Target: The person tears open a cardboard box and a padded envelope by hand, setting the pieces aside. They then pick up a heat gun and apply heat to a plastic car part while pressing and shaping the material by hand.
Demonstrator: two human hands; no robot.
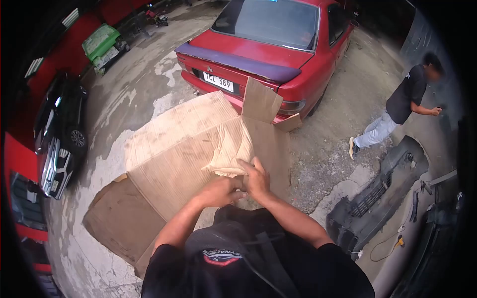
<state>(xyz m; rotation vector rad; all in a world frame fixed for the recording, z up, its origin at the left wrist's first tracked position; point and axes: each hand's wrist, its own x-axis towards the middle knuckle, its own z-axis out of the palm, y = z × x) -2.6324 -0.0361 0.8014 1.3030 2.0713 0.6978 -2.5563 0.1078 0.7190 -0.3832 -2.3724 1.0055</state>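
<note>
I see the torn cardboard flap (231,149) just ahead of my chest, lifted off the flattened cardboard sheet (174,159) that lies on the concrete floor (134,94). The fisheye view leaves me unsure whether the flap is still joined to the sheet. My left hand (223,191) and right hand (256,179) meet at the flap's near edge, knuckles touching, both pinching it with curled fingers.

The sheet's far corner runs up against the rear of a red car (268,49), and one raised panel stands in front of the tail lamp, so that side is closed. A grey bumper (382,193) lies on the ground to my right. Beyond it another person (397,109) stands near the wall, well apart from me. Dark cars (59,134) line the left edge. Open floor lies between them and the sheet.
</note>
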